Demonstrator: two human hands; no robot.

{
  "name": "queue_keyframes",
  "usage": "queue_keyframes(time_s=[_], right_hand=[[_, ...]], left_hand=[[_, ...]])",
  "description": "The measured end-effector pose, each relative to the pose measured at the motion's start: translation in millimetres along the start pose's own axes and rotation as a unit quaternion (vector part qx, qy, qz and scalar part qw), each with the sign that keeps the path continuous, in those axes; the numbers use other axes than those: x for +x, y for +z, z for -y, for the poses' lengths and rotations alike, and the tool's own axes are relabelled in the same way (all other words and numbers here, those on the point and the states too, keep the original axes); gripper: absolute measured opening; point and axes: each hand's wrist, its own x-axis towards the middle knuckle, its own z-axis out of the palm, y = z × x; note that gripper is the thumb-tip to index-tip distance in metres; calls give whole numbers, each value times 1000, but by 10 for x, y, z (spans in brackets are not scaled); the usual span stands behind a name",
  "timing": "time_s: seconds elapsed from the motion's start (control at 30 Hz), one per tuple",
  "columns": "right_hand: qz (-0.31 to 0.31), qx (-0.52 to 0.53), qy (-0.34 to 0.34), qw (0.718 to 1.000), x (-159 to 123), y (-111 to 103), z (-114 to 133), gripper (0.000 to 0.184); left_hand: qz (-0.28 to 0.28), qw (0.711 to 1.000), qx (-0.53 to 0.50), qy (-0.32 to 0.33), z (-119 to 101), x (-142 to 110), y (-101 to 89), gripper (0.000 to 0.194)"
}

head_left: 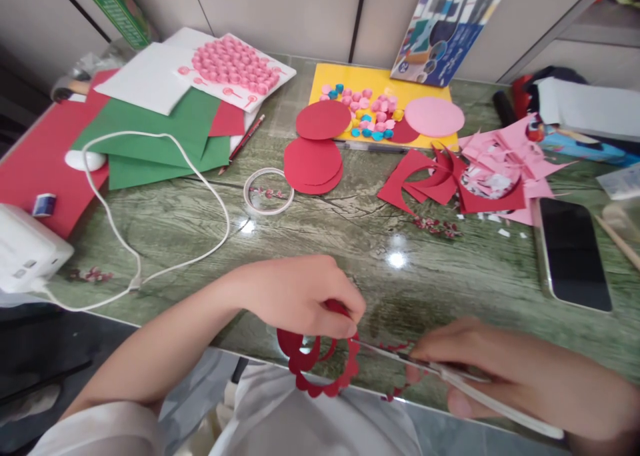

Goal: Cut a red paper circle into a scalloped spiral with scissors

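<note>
My left hand [310, 296] is closed on a red paper piece with a scalloped edge [345, 376], curled into a loop near the table's front edge. Fingertips pinch its upper part, and the hand hides some of it. In my right hand [520, 376] is a slim white-handled tool [500, 403]. Its thin, pointed metal end reaches the red paper beside my left fingertips. Blur keeps me from telling its exact kind.
Red paper circles [313, 166], a tape roll [269, 191] and paper scraps [445, 183] lie farther back. At right is a phone [575, 253]. A white cable [223, 203] loops from a charger [30, 249]. Pink rolled pieces [235, 63] cover a white sheet.
</note>
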Motion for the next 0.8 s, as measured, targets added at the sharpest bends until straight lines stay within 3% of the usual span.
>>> queue_keyframes(time_s=[0.4,0.67,0.8], right_hand=[[-12,-15,15,1000,-36,-3,-54,28],[-84,30,56,994,-108,-66,-57,35],[-40,194,27,980,-23,-64,-7,49]], left_hand=[[20,999,39,-9,17,7,-5,24],[-114,993,8,20,41,-12,-30,24],[-196,980,-43,16,62,17,17,25]])
